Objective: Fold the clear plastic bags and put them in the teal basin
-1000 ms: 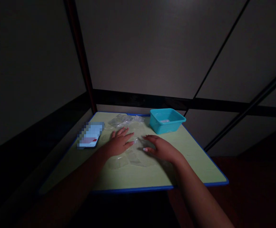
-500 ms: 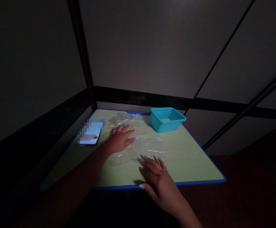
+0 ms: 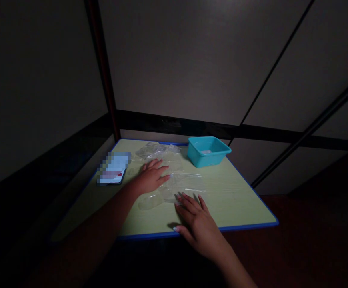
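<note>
Head cam: I see clear film (image 3: pixel 189 183), long axis approx. along near edge of table (image 3: pixel 234 206); L hand (image 3: pixel 152 178) nearer, spread atop it; R hand (image 3: pixel 200 225) edge-side, fingers loose, both grasping nothing.

Bare forearms (image 3: pixel 109 220), bare left hand (image 3: pixel 151 179), bare right hand (image 3: pixel 201 228), shiny pale right thumbnail (image 3: pixel 175 229)

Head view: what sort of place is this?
Probably a dim room corner, perhaps in a home: a blue-edged table stands near wall panels, with a phone lying on it.
</note>
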Available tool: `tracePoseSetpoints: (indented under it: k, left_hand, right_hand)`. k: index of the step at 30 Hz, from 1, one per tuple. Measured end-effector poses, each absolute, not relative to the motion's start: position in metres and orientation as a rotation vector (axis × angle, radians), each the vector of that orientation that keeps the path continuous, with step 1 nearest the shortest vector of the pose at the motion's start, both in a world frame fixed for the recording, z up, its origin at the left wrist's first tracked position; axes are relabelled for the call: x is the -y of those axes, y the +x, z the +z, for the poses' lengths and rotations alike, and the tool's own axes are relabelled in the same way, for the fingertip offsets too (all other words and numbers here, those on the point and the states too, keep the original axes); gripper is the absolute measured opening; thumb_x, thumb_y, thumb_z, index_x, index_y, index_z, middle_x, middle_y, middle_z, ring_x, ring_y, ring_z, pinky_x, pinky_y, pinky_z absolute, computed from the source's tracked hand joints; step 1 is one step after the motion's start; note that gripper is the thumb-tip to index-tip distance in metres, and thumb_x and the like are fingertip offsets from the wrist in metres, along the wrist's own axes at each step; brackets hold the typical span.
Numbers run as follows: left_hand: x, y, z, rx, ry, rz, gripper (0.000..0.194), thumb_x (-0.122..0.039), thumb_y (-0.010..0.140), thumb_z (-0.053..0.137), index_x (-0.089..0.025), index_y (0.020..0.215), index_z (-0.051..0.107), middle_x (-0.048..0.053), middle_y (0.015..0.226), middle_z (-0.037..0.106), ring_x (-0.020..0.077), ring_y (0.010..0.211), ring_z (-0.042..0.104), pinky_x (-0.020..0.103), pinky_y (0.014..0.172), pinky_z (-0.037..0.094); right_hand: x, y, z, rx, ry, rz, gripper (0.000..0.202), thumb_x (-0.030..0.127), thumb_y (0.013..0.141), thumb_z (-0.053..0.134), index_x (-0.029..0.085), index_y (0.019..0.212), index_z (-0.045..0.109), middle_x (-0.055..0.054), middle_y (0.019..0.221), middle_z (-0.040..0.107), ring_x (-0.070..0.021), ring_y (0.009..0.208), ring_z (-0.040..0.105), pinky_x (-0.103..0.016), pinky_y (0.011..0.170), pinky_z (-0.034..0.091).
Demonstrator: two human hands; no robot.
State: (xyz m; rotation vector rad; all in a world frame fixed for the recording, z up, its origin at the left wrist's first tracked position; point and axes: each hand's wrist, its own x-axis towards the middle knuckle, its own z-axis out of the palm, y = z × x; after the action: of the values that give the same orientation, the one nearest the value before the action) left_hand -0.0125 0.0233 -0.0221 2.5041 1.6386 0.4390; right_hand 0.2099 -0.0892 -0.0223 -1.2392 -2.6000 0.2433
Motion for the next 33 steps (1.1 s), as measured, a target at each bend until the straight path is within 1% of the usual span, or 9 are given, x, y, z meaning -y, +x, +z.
tracePoseSetpoints:
  k: [7,10,13,15,17,20,24,27,33]
  left_hand:
    - [-0.023,-0.011,-0.019,-1.375,2.557,0.528,0.043,-0.046,0.089,0.044,-0.023,0.122,0.057,0.008,0.140,0.044,0.0218,0.132,0.032,0.038,0.108,0.025]
    - [-0.017,-0.008,-0.013,-1.192,2.537,0.425,0.054,-0.050,0.083,0.053,-0.019,0.128,0.051,0.010,0.142,0.040,0.0198,0.134,0.030,0.034,0.109,0.023]
    - [-0.008,-0.003,-0.008,-1.094,2.495,0.190,0.082,-0.057,0.069,0.066,-0.019,0.137,0.039,0.011,0.148,0.027,0.0239,0.138,0.021,0.040,0.111,0.017]
    - [-0.002,0.000,-0.006,-1.097,2.497,0.088,0.091,-0.060,0.066,0.066,-0.021,0.140,0.032,0.011,0.150,0.020,0.0263,0.139,0.015,0.048,0.111,0.010]
    - [0.003,0.003,-0.005,-1.129,2.508,0.047,0.091,-0.062,0.069,0.062,-0.022,0.142,0.026,0.010,0.151,0.016,0.0266,0.139,0.012,0.053,0.110,0.006]
    - [0.006,0.005,-0.007,-1.186,2.520,0.042,0.084,-0.061,0.076,0.052,-0.022,0.144,0.022,0.010,0.151,0.011,0.0247,0.140,0.009,0.054,0.109,0.004]
    - [0.007,0.007,-0.012,-1.198,2.530,0.032,0.071,-0.052,0.081,0.049,-0.026,0.142,0.025,0.008,0.151,0.014,0.0226,0.140,0.012,0.054,0.109,0.004]
    - [0.007,0.008,-0.015,-1.191,2.538,0.037,0.063,-0.040,0.083,0.047,-0.027,0.141,0.027,0.006,0.151,0.018,0.0210,0.139,0.015,0.054,0.109,0.004]
    - [0.009,0.005,-0.007,-1.167,2.492,0.033,0.062,-0.020,0.080,0.043,-0.028,0.141,0.029,0.002,0.149,0.024,0.0184,0.138,0.020,0.052,0.110,0.008]
  right_hand:
    - [0.087,0.211,-0.023,2.613,-1.224,0.244,0.050,0.048,0.088,0.044,0.020,0.131,0.048,-0.010,0.139,0.044,-0.0238,0.134,0.029,-0.054,0.110,0.011]
    - [0.087,0.210,-0.020,2.619,-1.211,0.249,0.050,0.047,0.089,0.044,0.020,0.131,0.048,-0.011,0.136,0.048,-0.0239,0.133,0.031,-0.055,0.110,0.011]
    - [0.086,0.211,-0.015,2.639,-1.193,0.279,0.049,0.047,0.090,0.043,0.020,0.130,0.049,-0.011,0.134,0.050,-0.0237,0.132,0.033,-0.054,0.110,0.009]
    - [0.084,0.212,-0.012,2.652,-1.183,0.292,0.048,0.047,0.090,0.042,0.021,0.129,0.050,-0.010,0.135,0.050,-0.0236,0.131,0.034,-0.054,0.110,0.008]
    - [0.082,0.213,-0.009,2.661,-1.171,0.300,0.046,0.046,0.090,0.042,0.022,0.129,0.050,-0.010,0.134,0.050,-0.0234,0.130,0.036,-0.054,0.110,0.006]
    - [0.078,0.215,-0.003,2.669,-1.153,0.305,0.044,0.046,0.090,0.043,0.025,0.128,0.051,-0.008,0.131,0.054,-0.0225,0.128,0.039,-0.053,0.111,0.005]
    - [0.073,0.217,0.005,2.654,-1.153,0.293,0.044,0.047,0.090,0.043,0.024,0.126,0.053,-0.009,0.126,0.057,-0.0226,0.124,0.044,-0.053,0.110,0.006]
    - [0.069,0.217,0.008,2.638,-1.153,0.282,0.044,0.046,0.090,0.044,0.022,0.125,0.053,-0.010,0.125,0.058,-0.0227,0.122,0.046,-0.053,0.110,0.008]
    - [0.066,0.218,0.010,2.628,-1.154,0.311,0.041,0.045,0.089,0.044,0.023,0.122,0.056,-0.009,0.123,0.060,-0.0222,0.120,0.049,-0.052,0.110,0.008]
